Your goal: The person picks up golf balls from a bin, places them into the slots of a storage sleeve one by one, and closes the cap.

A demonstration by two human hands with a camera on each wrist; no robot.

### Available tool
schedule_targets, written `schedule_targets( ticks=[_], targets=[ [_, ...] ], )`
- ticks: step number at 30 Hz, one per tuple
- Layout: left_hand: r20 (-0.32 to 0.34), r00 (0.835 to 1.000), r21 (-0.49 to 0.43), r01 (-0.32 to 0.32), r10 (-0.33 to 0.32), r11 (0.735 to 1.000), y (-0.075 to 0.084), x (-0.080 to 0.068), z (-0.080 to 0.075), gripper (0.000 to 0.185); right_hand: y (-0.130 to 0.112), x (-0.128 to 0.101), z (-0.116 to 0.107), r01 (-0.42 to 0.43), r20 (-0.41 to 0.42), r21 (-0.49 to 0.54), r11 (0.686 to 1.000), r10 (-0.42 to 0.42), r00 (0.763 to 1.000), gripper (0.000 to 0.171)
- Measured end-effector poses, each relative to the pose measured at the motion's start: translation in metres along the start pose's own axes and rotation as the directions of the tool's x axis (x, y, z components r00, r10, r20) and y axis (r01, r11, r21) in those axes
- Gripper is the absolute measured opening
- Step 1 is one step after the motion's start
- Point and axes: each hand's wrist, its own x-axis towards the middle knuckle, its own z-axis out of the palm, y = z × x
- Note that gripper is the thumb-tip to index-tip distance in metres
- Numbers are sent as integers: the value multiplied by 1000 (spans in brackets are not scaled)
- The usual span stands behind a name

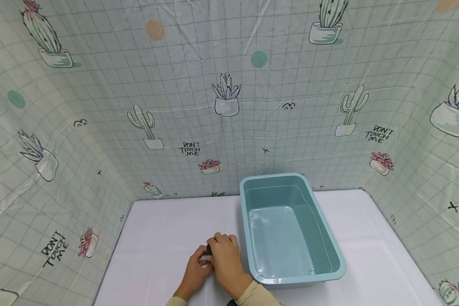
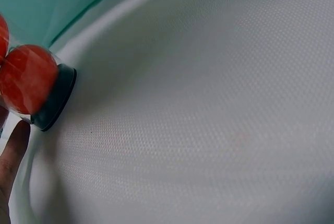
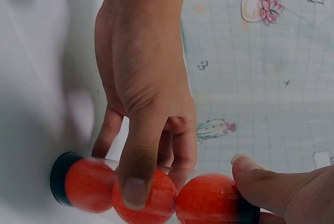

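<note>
A clear tube with red balls (image 3: pixel 146 198) inside and a black cap on each end is held between both hands. It stands roughly upright, bottom cap (image 2: pixel 55 98) at the white cloth. My left hand (image 3: pixel 151 72) wraps the tube's middle, thumb across one ball; in the head view the left hand (image 1: pixel 196 270) is left of the other. From above, my right hand (image 1: pixel 226 259) grips the top cap (image 3: pixel 249 211), its thumb (image 3: pixel 266 179) against the side. The right palm is out of sight. Only part of the top black cap (image 1: pixel 209 250) shows in the head view.
A blue-green plastic bin (image 1: pixel 292 280) stands right of the hands on the white-covered table (image 1: pixel 157 238). Another dark object (image 1: pixel 232 302), partly hidden, lies by the right sleeve. Cactus-print curtains (image 1: pixel 229 136) enclose the back and sides.
</note>
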Motion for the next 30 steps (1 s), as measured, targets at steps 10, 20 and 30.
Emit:
schedule_targets(
  ticks=[10,20,30],
  targets=[
    [11,1000,-8,2,-2,1000,-4,-1,1,32,5,-3,5,-37,-6,161,986,39,999,38],
    [-1,999,12,36,-36,999,-2,4,-1,34,6,-3,6,-55,-81,277,959,81,993,40],
    [2,999,8,37,-37,999,0,1,0,33,7,-5,6,-50,-85,279,959,77,993,41]
  ],
)
